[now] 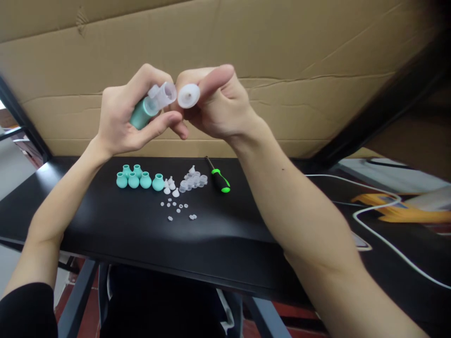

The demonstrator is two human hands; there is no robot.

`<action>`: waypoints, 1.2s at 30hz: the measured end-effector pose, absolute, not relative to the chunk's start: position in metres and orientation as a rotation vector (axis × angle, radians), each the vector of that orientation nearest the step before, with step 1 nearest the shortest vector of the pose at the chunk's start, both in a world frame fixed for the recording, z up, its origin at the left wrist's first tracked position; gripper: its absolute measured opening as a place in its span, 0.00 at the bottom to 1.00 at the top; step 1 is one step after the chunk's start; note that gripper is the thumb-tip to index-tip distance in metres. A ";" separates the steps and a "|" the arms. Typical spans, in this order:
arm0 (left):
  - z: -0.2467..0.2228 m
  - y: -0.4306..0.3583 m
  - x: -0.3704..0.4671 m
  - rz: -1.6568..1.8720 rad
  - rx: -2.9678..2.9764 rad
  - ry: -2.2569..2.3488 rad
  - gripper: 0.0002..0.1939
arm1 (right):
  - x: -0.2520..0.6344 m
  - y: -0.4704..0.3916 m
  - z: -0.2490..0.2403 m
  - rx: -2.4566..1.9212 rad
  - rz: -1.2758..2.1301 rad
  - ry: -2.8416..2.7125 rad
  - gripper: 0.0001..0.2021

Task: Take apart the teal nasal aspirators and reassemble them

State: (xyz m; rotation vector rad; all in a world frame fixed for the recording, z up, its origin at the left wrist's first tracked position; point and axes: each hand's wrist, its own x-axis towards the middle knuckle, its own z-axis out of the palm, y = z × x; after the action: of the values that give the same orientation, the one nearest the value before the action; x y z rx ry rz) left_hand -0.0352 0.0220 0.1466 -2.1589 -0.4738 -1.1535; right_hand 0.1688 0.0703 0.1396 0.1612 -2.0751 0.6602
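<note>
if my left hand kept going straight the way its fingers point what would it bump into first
Probably the white disc or the fingers of the right hand holding it, just beside the left hand. Depth is unclear, so which comes first is uncertain.

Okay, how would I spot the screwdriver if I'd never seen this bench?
Find the black table below the cardboard wall. Near its back edge, just right of the clear plastic caps, lies the screwdriver. Its black and bright green handle points toward the person, unlike the small white, clear and teal pieces beside it.
</note>
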 end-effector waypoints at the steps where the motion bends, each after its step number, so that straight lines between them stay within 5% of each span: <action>1: 0.147 0.020 -0.034 -1.177 -2.132 -0.464 0.30 | 0.169 0.070 0.140 0.188 0.673 -2.085 0.37; 10: 0.150 0.010 -0.038 -1.124 -2.183 -0.269 0.10 | 0.180 0.062 0.145 0.026 0.625 -2.151 0.35; 31: 0.160 0.042 -0.065 -0.875 -2.232 -0.562 0.16 | 0.182 0.052 0.153 -0.331 0.469 -1.988 0.18; 36: 0.161 0.045 -0.069 -0.897 -2.183 -0.571 0.16 | 0.186 0.069 0.149 -0.615 0.229 -2.230 0.04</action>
State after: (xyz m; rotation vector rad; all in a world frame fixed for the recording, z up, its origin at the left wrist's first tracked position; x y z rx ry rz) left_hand -0.0694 0.0451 0.1614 -2.1825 -0.5708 -0.8968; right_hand 0.1862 0.0686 0.1488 -0.6153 -2.2305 0.2292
